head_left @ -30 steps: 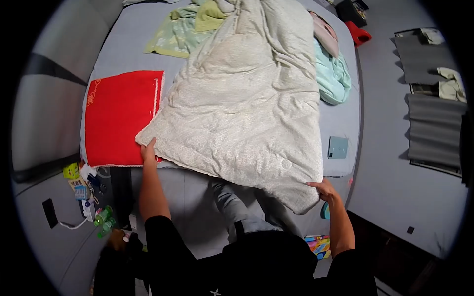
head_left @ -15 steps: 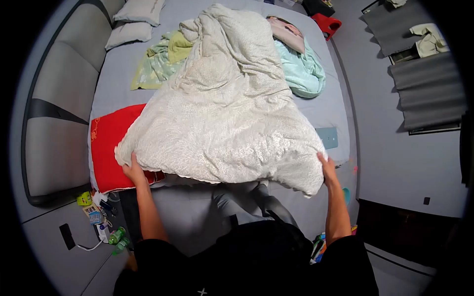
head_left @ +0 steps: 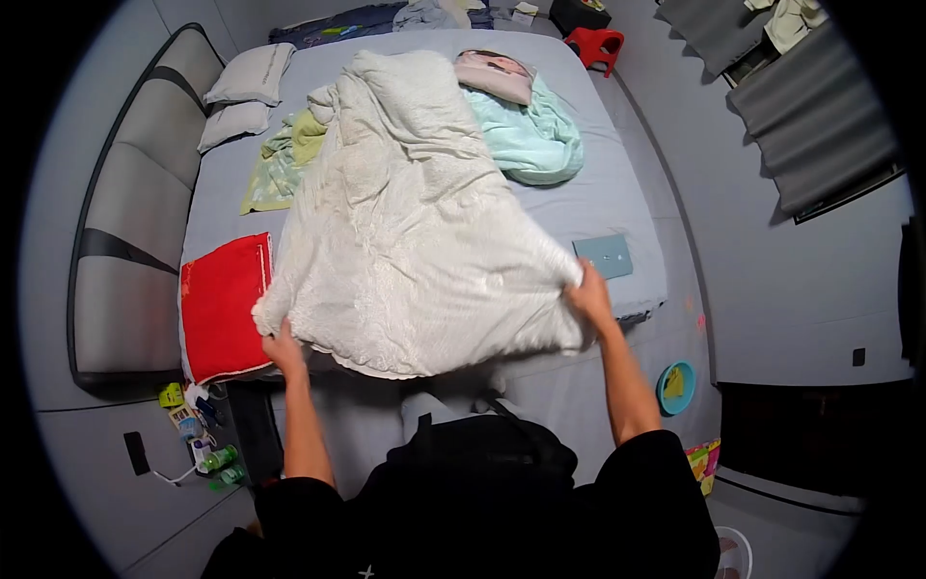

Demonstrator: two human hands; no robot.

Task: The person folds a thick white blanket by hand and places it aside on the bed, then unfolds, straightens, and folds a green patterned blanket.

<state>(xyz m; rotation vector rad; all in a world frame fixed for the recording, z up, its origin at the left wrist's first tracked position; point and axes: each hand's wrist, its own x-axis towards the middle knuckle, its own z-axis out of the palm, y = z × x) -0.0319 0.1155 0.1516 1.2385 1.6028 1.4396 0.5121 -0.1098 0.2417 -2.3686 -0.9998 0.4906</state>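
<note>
A cream quilt with a scalloped edge spreads over the bed and is pulled taut along its near side. My left hand grips its left near corner, beside a folded red cloth. At the right near corner, my right hand is closed on the quilt's edge, just below a flat blue-grey laptop. The far part of the quilt lies bunched and wrinkled. My fingertips are partly hidden by the fabric.
Two pale pillows and a green cloth lie left; a mint blanket and pink pillow lie right. Bottles stand on the bedside cabinet. A blue basin and red stool are on the floor.
The quilt's near edge has drawn narrower as my right hand moved left and slightly up with its corner. The laptop and blue basin show more fully. The view has shifted.
</note>
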